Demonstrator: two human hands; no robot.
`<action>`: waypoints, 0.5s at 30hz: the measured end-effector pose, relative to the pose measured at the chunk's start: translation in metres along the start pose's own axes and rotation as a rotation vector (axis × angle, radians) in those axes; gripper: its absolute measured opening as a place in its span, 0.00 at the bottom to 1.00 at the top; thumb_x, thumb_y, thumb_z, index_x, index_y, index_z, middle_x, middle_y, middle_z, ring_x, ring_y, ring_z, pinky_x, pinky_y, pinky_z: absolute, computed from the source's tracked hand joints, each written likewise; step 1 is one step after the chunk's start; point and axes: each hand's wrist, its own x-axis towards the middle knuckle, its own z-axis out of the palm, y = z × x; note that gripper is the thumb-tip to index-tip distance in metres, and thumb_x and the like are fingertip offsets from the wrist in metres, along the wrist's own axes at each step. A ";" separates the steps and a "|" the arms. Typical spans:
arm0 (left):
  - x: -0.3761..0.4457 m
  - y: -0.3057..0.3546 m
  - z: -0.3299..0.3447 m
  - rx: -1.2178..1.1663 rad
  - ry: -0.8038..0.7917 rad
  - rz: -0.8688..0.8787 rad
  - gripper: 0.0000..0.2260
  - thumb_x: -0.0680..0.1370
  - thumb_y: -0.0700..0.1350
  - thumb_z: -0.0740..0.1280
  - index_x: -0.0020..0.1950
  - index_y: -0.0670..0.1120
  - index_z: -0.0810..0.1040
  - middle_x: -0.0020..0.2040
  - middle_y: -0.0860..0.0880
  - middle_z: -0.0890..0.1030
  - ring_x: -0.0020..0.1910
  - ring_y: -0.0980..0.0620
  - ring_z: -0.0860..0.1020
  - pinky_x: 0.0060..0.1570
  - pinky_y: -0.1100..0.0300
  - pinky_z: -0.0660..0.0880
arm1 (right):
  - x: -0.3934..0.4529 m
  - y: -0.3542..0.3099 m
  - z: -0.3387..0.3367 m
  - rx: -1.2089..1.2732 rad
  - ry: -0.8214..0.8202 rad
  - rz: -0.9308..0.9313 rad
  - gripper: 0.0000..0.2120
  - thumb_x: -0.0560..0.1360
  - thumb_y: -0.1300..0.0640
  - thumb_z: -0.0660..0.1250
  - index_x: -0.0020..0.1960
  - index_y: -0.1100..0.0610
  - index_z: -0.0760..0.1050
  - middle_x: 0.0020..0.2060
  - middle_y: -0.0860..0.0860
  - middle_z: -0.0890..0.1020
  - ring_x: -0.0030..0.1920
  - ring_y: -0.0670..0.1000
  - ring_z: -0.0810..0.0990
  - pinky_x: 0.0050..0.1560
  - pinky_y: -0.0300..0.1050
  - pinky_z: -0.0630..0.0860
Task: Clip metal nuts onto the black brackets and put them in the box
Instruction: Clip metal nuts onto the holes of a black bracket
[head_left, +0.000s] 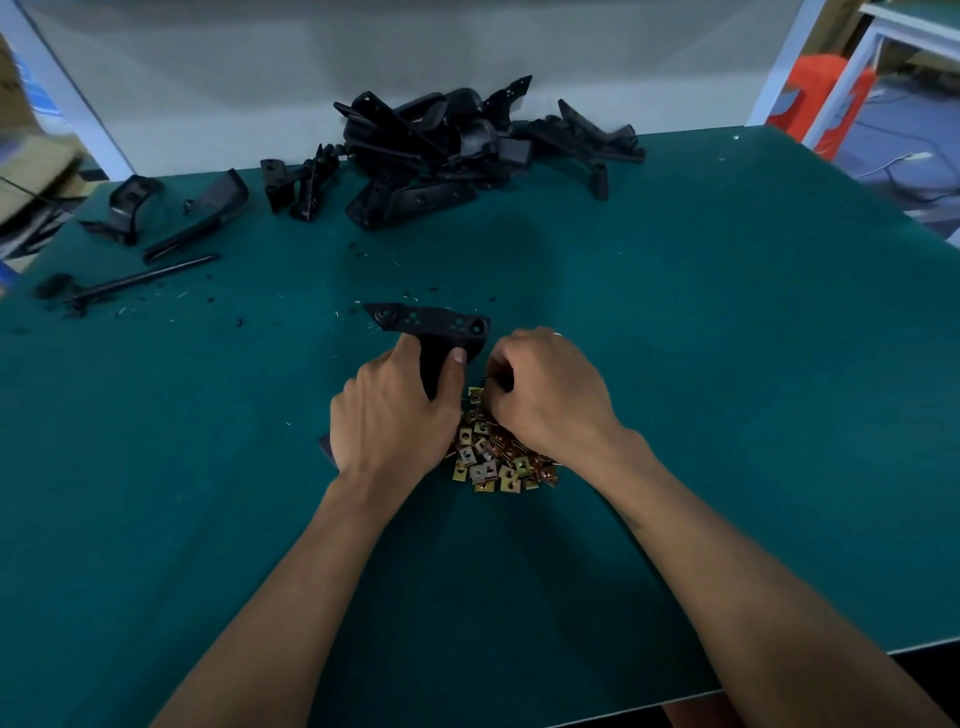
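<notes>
My left hand (390, 415) grips a black bracket (431, 328) by its stem at the middle of the green table (727, 364); the bracket's perforated flat end points away from me. My right hand (545, 395) sits just right of it, fingers curled over the far edge of a pile of brass-coloured metal clip nuts (493, 462). Its fingertips are hidden, so whether they pinch a nut I cannot tell. No box is in view.
A heap of black brackets (452, 145) lies at the table's far edge against a white wall. More loose brackets (171, 218) and a black rod (135, 283) lie at the far left. Small black crumbs dot the mat. An orange object (815, 93) stands beyond the right corner.
</notes>
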 end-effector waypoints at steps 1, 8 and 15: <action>0.000 0.000 0.000 -0.009 0.001 0.006 0.18 0.80 0.63 0.58 0.40 0.50 0.66 0.31 0.60 0.63 0.30 0.47 0.67 0.31 0.55 0.60 | 0.000 0.002 -0.001 -0.007 0.025 -0.008 0.04 0.75 0.54 0.69 0.47 0.54 0.79 0.43 0.49 0.82 0.47 0.53 0.79 0.42 0.49 0.77; 0.000 0.000 -0.001 -0.042 0.004 0.086 0.17 0.80 0.63 0.59 0.41 0.50 0.68 0.30 0.60 0.62 0.29 0.47 0.66 0.30 0.56 0.61 | 0.006 0.018 -0.011 0.320 0.260 -0.020 0.01 0.76 0.56 0.70 0.48 0.52 0.79 0.38 0.42 0.82 0.38 0.43 0.81 0.40 0.46 0.81; -0.001 0.002 -0.003 -0.070 0.020 0.159 0.16 0.80 0.62 0.60 0.43 0.50 0.70 0.33 0.58 0.67 0.30 0.43 0.74 0.30 0.57 0.61 | 0.006 0.015 -0.009 0.794 0.418 -0.003 0.07 0.77 0.66 0.69 0.51 0.57 0.83 0.40 0.49 0.84 0.40 0.45 0.80 0.43 0.39 0.77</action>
